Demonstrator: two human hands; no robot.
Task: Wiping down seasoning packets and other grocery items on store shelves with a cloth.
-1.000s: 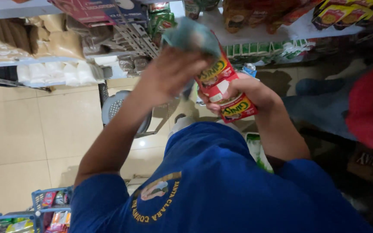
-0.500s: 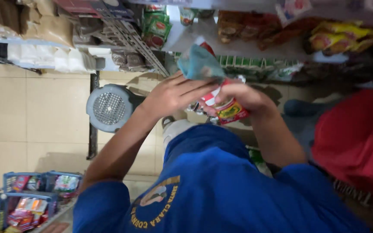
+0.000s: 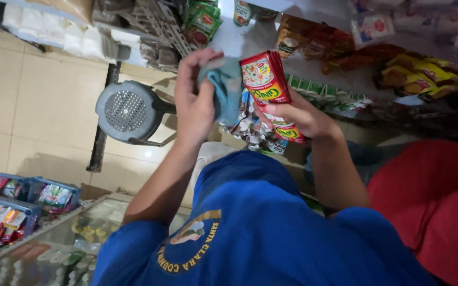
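Above gray stool (image 3: 128, 111) — left hand (image 3: 194, 100) is clutching teal cloth (image 3: 223, 87), right hand (image 3: 298, 114) is gripping red sachet stack (image 3: 269, 87); fingers closed. Risk — hard wiping w/ cloth may be fanning sachets loose.

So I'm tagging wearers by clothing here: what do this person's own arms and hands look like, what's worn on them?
Both arms are bare from the short sleeves down. The left hand and right hand wear no gloves; no watch, ring or bracelet shows. The sleeves belong to a bright blue shirt with a round yellow-lettered emblem printed on it.
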